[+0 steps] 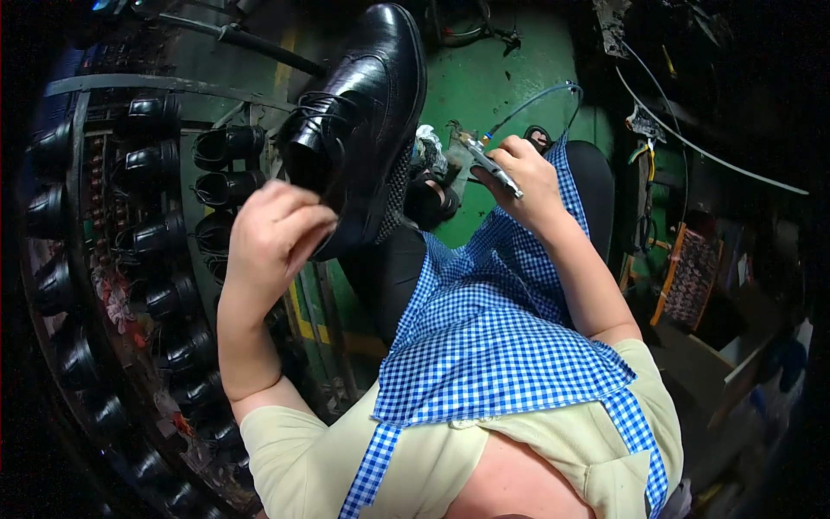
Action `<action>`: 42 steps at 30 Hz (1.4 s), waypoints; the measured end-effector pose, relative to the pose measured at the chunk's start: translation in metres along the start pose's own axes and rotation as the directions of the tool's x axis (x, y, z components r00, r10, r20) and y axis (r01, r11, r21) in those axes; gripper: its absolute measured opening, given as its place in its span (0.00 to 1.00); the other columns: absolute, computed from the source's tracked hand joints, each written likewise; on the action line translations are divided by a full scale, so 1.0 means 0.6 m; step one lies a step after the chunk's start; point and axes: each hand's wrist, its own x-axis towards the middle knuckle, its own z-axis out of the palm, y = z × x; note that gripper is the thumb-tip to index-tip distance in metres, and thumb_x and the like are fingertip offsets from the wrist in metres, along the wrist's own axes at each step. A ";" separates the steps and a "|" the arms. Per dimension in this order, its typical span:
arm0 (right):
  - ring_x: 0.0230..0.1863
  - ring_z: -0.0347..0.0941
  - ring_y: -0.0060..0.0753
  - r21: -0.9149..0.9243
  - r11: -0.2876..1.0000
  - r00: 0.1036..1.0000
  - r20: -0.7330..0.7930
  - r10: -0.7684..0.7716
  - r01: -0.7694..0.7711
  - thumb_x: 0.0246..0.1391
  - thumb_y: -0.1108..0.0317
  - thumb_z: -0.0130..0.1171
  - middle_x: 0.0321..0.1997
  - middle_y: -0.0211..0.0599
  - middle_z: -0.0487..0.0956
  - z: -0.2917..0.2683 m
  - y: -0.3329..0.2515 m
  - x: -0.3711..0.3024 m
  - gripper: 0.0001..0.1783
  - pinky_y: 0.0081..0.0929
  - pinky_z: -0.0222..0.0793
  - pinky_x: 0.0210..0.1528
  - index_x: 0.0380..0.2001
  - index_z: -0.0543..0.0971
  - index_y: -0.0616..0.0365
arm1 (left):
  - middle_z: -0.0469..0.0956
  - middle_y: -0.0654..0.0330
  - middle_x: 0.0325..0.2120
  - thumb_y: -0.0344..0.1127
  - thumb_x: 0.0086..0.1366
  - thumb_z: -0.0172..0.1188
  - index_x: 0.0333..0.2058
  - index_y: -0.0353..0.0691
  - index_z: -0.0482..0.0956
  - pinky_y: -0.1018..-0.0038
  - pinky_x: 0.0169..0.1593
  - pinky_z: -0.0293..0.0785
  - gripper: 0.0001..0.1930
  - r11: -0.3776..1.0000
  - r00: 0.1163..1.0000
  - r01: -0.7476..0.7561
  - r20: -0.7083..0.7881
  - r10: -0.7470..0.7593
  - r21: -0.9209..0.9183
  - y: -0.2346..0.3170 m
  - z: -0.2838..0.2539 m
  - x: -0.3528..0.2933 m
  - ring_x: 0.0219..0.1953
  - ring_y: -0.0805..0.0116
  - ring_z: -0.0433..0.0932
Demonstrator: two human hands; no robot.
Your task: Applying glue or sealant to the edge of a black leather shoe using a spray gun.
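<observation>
A glossy black lace-up shoe (pixel 367 104) stands large in front of me, left of centre, toe up and opening toward my left. Under its side shows a black textured surface (pixel 395 186). My left hand (pixel 278 227) is closed, thumb and fingers pinched together at the shoe's heel end. It is slightly blurred, and whatever lies between its fingertips is hidden. In my right hand (pixel 527 177), over my lap, is a silver air gun (pixel 493 164) with a brass-coloured end and a blue fitting. A thin hose (pixel 540 93) runs from it.
Racks (pixel 173 84) on my left carry rows of black shoes (pixel 151 169). A metal bar (pixel 229 36) crosses at the upper left. The floor (pixel 467 73) is green. Cables (pixel 705 156) hang at right, near a brown woven panel (pixel 689 275). A blue checked apron (pixel 493 346) covers my lap.
</observation>
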 end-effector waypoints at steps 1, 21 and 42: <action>0.39 0.78 0.44 -0.011 0.999 0.997 -0.063 -0.043 0.043 0.53 0.61 0.73 0.36 0.36 0.77 0.009 0.001 0.002 0.14 0.38 0.76 0.37 0.36 0.82 0.56 | 0.83 0.58 0.35 0.26 0.58 0.69 0.37 0.39 0.84 0.62 0.45 0.76 0.08 0.998 0.996 0.056 0.070 -0.059 0.039 0.009 -0.005 -0.011 0.39 0.55 0.81; 0.34 0.78 0.47 0.277 0.961 0.994 -0.096 0.047 -0.019 0.57 0.71 0.69 0.35 0.41 0.78 -0.086 -0.003 0.048 0.07 0.36 0.74 0.37 0.34 0.81 0.60 | 0.86 0.62 0.40 0.27 0.48 0.78 0.49 0.43 0.83 0.65 0.42 0.72 0.26 0.987 0.987 0.154 -0.047 -0.156 -0.037 0.066 0.025 -0.060 0.41 0.60 0.80; 0.29 0.74 0.42 0.496 0.863 0.995 -0.034 -0.092 0.097 0.63 0.63 0.65 0.30 0.41 0.74 -0.118 -0.053 0.126 0.12 0.34 0.71 0.34 0.36 0.80 0.62 | 0.85 0.69 0.36 0.33 0.49 0.77 0.43 0.47 0.86 0.67 0.36 0.69 0.20 0.991 0.991 0.116 -0.058 -0.120 -0.065 0.067 0.031 -0.054 0.31 0.65 0.76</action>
